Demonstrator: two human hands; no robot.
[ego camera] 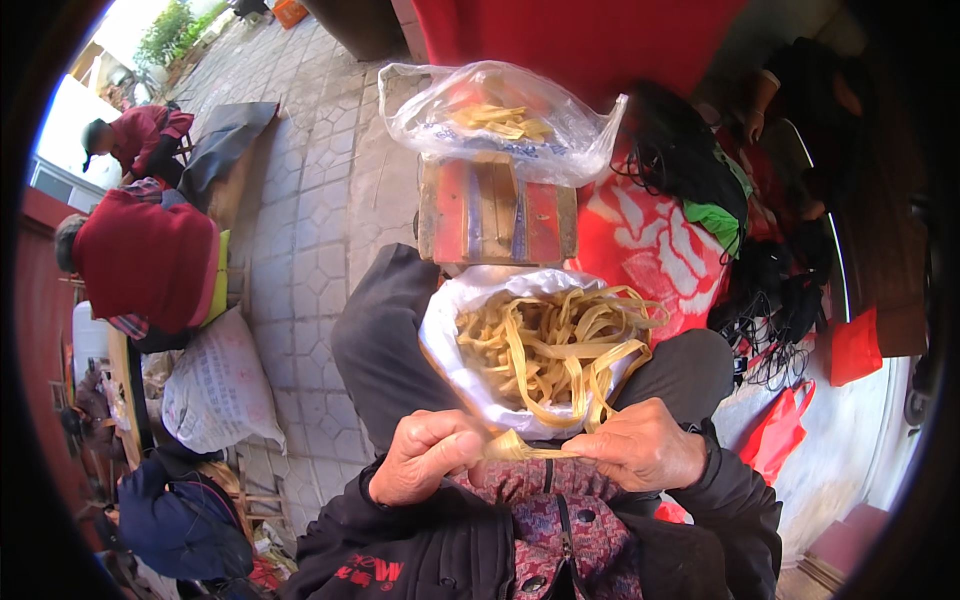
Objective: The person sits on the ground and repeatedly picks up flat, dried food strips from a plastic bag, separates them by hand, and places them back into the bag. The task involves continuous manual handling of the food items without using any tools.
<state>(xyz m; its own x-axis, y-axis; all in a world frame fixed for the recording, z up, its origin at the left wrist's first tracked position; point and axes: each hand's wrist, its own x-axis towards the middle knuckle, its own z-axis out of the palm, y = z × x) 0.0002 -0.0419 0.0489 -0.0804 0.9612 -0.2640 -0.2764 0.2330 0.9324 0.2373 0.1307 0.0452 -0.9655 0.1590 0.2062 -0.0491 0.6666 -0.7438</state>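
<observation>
Between my two hands, close to my chest, a tan plant-fibre strip is stretched. My left hand pinches its wider, folded end between thumb and fingers. The narrow part is gripped by my right hand, and from there the strand runs up into the heap. That heap of braided or flattened fibre strips fills a container lined with a white plastic bag, which sits between my knees. Several loops hang over its near and right rim.
Beyond the container stands a wooden box, with a clear plastic bag of short strips on top. A red patterned cloth and black cables lie to the right. Left, people sit by a stuffed woven sack on the paving.
</observation>
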